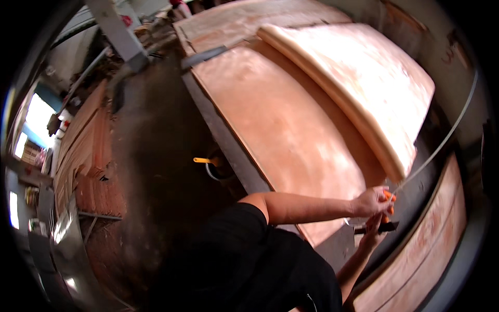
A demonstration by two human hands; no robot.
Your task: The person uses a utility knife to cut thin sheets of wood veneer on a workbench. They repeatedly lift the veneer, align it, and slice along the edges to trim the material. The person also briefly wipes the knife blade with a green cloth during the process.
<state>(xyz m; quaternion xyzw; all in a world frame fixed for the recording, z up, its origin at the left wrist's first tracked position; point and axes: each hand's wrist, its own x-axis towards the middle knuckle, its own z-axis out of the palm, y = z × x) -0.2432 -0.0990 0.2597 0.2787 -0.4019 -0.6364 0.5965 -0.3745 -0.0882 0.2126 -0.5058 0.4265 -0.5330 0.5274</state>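
Both of my hands are close together beyond the near right end of a stack of thin wood sheets [280,114]. My left hand [370,202] is closed around a small orange piece [389,196], whose kind I cannot make out. A thin pale cord [435,152] comes down from the right wall to this spot. Just below, my right hand [372,234] is closed on a dark flat tool [389,227] that sticks out on both sides of the fingers. The top sheet [364,73] is folded back along a thick rounded bend.
More wood sheets [416,244] lie at the lower right, by the wall. On the dark floor at left stands a bucket [217,170] with a yellow-handled tool [201,160] in it. Stacked reddish boards [99,197] and a grey post [117,34] are farther left.
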